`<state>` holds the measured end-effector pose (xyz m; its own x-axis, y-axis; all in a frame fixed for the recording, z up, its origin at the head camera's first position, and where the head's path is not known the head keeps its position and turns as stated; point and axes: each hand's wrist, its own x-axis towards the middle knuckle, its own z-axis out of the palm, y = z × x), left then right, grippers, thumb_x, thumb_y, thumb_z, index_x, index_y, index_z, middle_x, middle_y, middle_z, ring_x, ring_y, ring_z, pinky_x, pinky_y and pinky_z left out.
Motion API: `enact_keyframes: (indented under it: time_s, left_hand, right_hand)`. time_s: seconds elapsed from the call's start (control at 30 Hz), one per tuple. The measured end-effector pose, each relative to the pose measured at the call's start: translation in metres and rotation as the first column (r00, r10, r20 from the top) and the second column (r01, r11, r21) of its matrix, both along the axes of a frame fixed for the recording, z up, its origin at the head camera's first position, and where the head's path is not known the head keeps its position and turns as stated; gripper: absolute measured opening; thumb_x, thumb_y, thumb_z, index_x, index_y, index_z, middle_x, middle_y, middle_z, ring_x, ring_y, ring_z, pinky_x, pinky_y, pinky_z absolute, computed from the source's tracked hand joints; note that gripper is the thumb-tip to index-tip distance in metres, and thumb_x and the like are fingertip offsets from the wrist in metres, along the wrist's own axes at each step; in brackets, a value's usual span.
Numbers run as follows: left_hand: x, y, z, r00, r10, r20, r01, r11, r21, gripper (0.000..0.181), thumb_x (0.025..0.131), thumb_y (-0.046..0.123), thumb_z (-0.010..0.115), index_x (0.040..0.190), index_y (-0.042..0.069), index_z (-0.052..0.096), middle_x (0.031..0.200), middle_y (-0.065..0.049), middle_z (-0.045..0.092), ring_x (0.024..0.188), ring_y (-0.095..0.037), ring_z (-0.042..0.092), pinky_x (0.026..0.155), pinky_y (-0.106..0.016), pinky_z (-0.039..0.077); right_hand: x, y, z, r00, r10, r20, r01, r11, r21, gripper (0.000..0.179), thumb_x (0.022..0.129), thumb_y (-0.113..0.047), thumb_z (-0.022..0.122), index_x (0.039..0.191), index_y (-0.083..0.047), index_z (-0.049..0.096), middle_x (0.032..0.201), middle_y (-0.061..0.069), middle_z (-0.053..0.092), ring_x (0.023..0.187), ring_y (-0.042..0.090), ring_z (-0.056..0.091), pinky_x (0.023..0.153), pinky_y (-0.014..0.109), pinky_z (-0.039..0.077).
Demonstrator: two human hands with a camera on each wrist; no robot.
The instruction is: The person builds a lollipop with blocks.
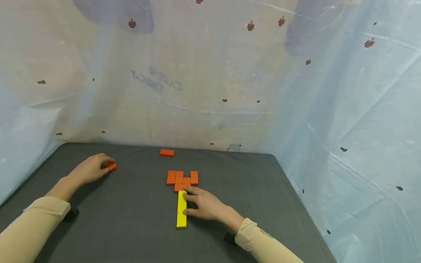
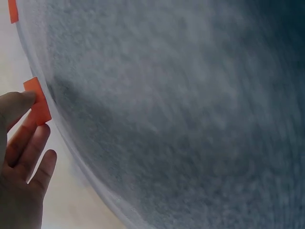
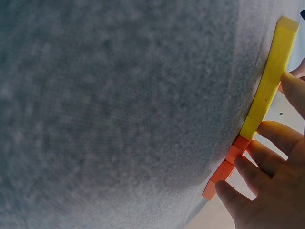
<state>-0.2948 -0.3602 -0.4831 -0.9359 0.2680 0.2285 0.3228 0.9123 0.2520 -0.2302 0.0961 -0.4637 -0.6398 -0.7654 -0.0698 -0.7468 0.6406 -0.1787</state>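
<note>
At the left, my left hand (image 1: 93,168) pinches an orange block (image 1: 112,166) between thumb and fingers; in the left wrist view this orange block (image 2: 37,101) is a small rectangular piece, with the other fingers spread below it. My right hand (image 1: 210,204) rests beside a long yellow block (image 1: 181,215), fingertips and thumb along its right edge. A short yellow piece (image 1: 182,194) continues the bar at its far end. Beyond it, several orange blocks (image 1: 179,180) lie together in a forked shape. In the right wrist view, extended fingers (image 3: 281,136) reach along the yellow and orange row.
A loose orange block (image 1: 167,153) lies near the far edge of the dark cloth-covered table (image 1: 131,219). Translucent plastic sheeting (image 1: 184,120) hangs behind the table and at both sides. A dark wrist device (image 1: 230,239) shows under the right sleeve.
</note>
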Motion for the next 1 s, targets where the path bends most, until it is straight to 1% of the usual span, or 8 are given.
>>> enact_keyframes:
  time_s: [0.1, 0.27, 0.5, 0.6, 0.73, 0.9, 1.0]
  left_hand:
    - [0.001, 0.006, 0.004, 1.0, -0.002, -0.014, 0.002, 1.0, 0.025, 0.035, 0.088, 0.015, 0.068, 0.119, 0.001, 0.065, 0.117, -0.024, 0.06, 0.104, -0.043, 0.057, 0.083, -0.06, 0.045]
    - [0.004, 0.019, 0.011, 1.0, 0.001, -0.019, 0.001, 0.997, 0.072, 0.035, 0.089, 0.014, 0.066, 0.121, 0.001, 0.064, 0.12, -0.024, 0.057, 0.106, -0.043, 0.055, 0.083, -0.06, 0.045]
    - [0.004, 0.039, 0.013, 0.994, -0.038, -0.099, 0.052, 0.988, 0.146, 0.033, 0.089, 0.011, 0.066, 0.121, 0.004, 0.064, 0.118, -0.019, 0.058, 0.104, -0.038, 0.056, 0.083, -0.059, 0.045]
    - [0.003, 0.05, 0.013, 0.991, -0.041, -0.124, 0.061, 0.984, 0.164, 0.033, 0.089, 0.011, 0.066, 0.121, 0.004, 0.064, 0.117, -0.017, 0.059, 0.103, -0.035, 0.057, 0.082, -0.057, 0.046]
    - [0.002, 0.068, 0.014, 0.989, -0.05, -0.142, 0.076, 0.979, 0.189, 0.032, 0.089, 0.012, 0.067, 0.121, 0.005, 0.064, 0.117, -0.015, 0.059, 0.103, -0.034, 0.057, 0.082, -0.055, 0.047]
    - [-0.003, 0.09, 0.016, 0.986, -0.063, -0.155, 0.097, 0.97, 0.221, 0.032, 0.09, 0.014, 0.067, 0.121, 0.009, 0.065, 0.118, -0.013, 0.059, 0.105, -0.032, 0.057, 0.084, -0.054, 0.047]
    - [-0.006, 0.102, 0.017, 0.984, -0.08, -0.156, 0.117, 0.964, 0.24, 0.032, 0.091, 0.014, 0.066, 0.122, 0.008, 0.064, 0.118, -0.013, 0.059, 0.106, -0.032, 0.056, 0.086, -0.054, 0.046]
  right_hand:
    - [0.0, 0.0, 0.0, 1.0, -0.003, 0.001, 0.003, 1.0, -0.004, 0.063, 0.094, -0.05, 0.054, 0.146, -0.018, 0.042, 0.157, 0.001, 0.028, 0.142, 0.019, 0.032, 0.111, 0.039, 0.036]
    - [0.0, 0.001, 0.0, 1.0, -0.001, -0.004, 0.001, 1.0, -0.009, 0.064, 0.094, -0.051, 0.055, 0.146, -0.017, 0.042, 0.157, 0.002, 0.028, 0.142, 0.019, 0.032, 0.111, 0.039, 0.036]
    - [0.0, 0.001, -0.002, 1.0, 0.006, -0.014, -0.006, 1.0, -0.012, 0.063, 0.094, -0.05, 0.055, 0.146, -0.017, 0.042, 0.157, 0.002, 0.029, 0.142, 0.019, 0.032, 0.111, 0.039, 0.036]
    - [0.0, 0.001, -0.002, 1.0, 0.006, -0.016, -0.007, 1.0, -0.011, 0.063, 0.094, -0.051, 0.054, 0.146, -0.017, 0.042, 0.157, 0.002, 0.029, 0.142, 0.019, 0.032, 0.111, 0.039, 0.036]
    - [0.0, 0.001, -0.001, 1.0, 0.008, -0.016, -0.008, 1.0, -0.009, 0.063, 0.094, -0.051, 0.054, 0.146, -0.017, 0.042, 0.157, 0.002, 0.029, 0.142, 0.019, 0.033, 0.111, 0.039, 0.036]
    - [0.0, 0.001, -0.001, 1.0, 0.005, -0.011, -0.005, 1.0, -0.011, 0.063, 0.094, -0.05, 0.055, 0.146, -0.017, 0.042, 0.157, 0.002, 0.029, 0.142, 0.019, 0.032, 0.111, 0.039, 0.036]
    - [0.0, 0.0, -0.001, 1.0, 0.005, -0.003, -0.005, 1.0, -0.014, 0.063, 0.094, -0.05, 0.054, 0.146, -0.017, 0.042, 0.157, 0.002, 0.029, 0.142, 0.019, 0.032, 0.111, 0.039, 0.035]
